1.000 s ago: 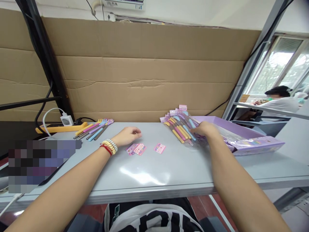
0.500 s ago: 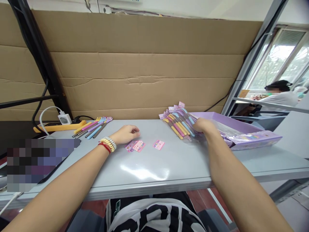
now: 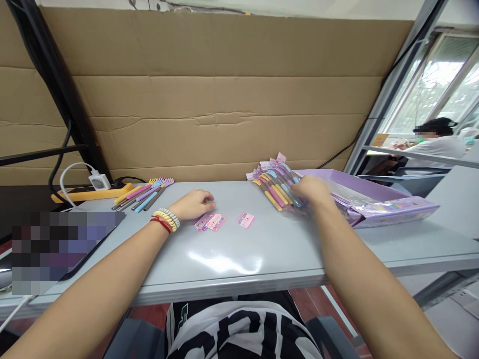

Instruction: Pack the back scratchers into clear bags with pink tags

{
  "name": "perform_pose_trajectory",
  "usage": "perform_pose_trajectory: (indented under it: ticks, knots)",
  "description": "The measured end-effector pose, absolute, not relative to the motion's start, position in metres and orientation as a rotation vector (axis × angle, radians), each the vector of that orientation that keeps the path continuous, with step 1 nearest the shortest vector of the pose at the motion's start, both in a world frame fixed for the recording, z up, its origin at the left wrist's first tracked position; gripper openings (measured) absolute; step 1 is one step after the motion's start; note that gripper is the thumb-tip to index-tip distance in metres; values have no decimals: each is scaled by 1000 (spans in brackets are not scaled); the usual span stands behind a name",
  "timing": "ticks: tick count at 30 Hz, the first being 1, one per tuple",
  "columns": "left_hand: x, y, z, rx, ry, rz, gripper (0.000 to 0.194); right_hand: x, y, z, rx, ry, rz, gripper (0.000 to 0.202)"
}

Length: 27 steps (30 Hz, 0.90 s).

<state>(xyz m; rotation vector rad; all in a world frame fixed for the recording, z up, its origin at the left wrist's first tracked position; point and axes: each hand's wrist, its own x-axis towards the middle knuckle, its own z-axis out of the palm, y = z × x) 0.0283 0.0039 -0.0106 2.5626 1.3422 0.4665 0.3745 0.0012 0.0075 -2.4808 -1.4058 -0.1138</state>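
Right of centre in the frame, my right hand (image 3: 313, 189) is at the right side of the pile of wrapped sticks (image 3: 277, 187) on the worktop (image 3: 284, 249), but I cannot tell whether its fingers have closed on any. My left hand (image 3: 190, 204), its fingers loosely curled around nothing I can see, is just beside the overlapping cards (image 3: 215, 222) near mid-frame. I judge the step in hand as handling that pile, and the next move as calling for a light pinch.
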Motion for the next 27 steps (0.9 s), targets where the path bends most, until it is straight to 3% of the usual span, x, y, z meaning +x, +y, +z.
perform_pose_trajectory:
  ticks: [8, 16, 22, 27]
  knots:
    - [28, 3, -11, 2696, 1341, 416, 44, 361, -4, 12, -2477, -1488, -32, 41]
    - [23, -1, 1, 2541, 1354, 384, 34, 339, -5, 13, -1994, -1664, -208, 33]
    - [20, 2, -3, 2413, 1192, 127, 54, 305, -10, 2, -1664, -2153, 135, 24]
    - [24, 2, -8, 2391, 1171, 160, 48, 287, -14, -3, -1824, -2474, 397, 43]
